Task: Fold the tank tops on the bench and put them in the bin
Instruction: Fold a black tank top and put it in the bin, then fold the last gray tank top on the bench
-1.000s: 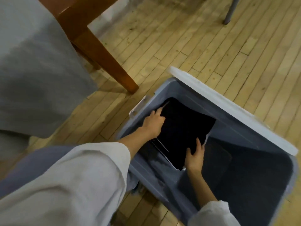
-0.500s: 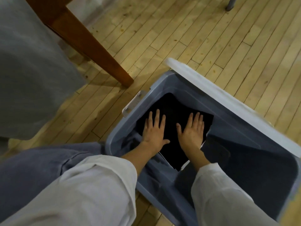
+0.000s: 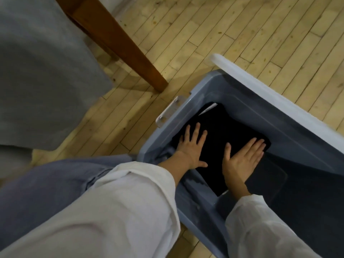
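Most of the view is plank floor (image 3: pixel 242 34), stretching away beyond the fingertips. Far to the left of the fingers hangs a grey cloth (image 3: pixel 41 71), with a slanted wooden leg (image 3: pixel 119 43) beside it, probably part of the desk. The blue-grey bin (image 3: pixel 301 133) stands on the floor around both hands, and its pale latch (image 3: pixel 169 112) is just left of the left fingers. The tank top (image 3: pixel 219 135), black and folded, lies flat inside the bin at the latch end, directly under the fingers. A thin pale edge shows past its far corner, but I cannot tell what it belongs to. As folded it looks nearly square, so no long axis can be picked with confidence; its sides run roughly in line with the right fingers. White sleeves reach in from the near side. The left hand (image 3: pixel 189 146) and right hand (image 3: pixel 243 159) press on it palm down, fingers (image 3: pixel 257 146) straight and spread, gripping nothing. Neither hand is nearer, since both are already touching the cloth. This top looks placed; the next move is likely just lifting straight up, taking care that the fingertips do not drag the fold open.
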{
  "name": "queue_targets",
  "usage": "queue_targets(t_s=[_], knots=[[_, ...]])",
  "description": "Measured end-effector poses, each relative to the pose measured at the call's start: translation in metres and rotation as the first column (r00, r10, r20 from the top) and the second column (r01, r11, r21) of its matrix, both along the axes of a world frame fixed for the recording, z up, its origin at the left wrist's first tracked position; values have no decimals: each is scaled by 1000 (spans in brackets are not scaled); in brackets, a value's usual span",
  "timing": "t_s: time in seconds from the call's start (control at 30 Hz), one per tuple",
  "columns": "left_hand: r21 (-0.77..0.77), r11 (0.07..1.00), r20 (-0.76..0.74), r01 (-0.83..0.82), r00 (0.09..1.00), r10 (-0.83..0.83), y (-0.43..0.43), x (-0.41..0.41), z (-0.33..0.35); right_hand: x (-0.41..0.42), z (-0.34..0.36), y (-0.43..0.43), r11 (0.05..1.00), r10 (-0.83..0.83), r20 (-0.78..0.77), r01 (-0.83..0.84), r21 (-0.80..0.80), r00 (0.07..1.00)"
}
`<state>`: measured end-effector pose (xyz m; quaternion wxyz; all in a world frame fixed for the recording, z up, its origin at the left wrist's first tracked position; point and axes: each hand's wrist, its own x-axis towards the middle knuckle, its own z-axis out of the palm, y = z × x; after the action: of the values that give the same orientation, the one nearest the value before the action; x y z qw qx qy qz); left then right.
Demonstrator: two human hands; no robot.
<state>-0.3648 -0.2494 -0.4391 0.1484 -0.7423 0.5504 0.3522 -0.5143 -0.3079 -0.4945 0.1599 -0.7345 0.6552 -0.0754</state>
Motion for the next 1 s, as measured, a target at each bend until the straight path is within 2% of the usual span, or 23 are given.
queue_targets(t_s=[0.2, 0.3, 0.4, 0.57, 0.67, 0.73, 0.83, 0.93, 1.0], knots=[[-58, 996, -139, -73, 988, 64, 12, 26, 25, 20, 27, -10, 997, 65, 8, -65, 48, 998], [-97, 968, -223, -232, 953, 206, 20, 29, 49, 38, 51, 2, 992, 106, 132, -114, 53, 986], [-162, 920, -325, -357, 899, 292, 32, 33, 85, 58, 86, 32, 985, 126, 344, -158, 67, 930], [-291, 761, -471, -579, 780, 413, 54, 32, 142, 87, 154, 85, 980, 64, 600, -164, 114, 798], [-315, 626, -592, -714, 663, 458, 77, 34, 172, 98, 190, 107, 973, -14, 676, -146, 179, 737], [-312, 564, -650, -765, 605, 460, 98, 38, 196, 105, 215, 123, 967, 13, 706, -188, 171, 708], [-362, 521, -659, -773, 607, 443, 127, 54, 232, 122, 250, 142, 949, 90, 718, -279, 149, 690], [-459, 485, -590, -745, 663, 460, 160, 85, 268, 149, 287, 164, 918, 181, 739, -382, 111, 649], [-483, 448, -573, -752, 659, 488, 178, 104, 287, 167, 307, 173, 891, 252, 728, -446, 82, 638]])
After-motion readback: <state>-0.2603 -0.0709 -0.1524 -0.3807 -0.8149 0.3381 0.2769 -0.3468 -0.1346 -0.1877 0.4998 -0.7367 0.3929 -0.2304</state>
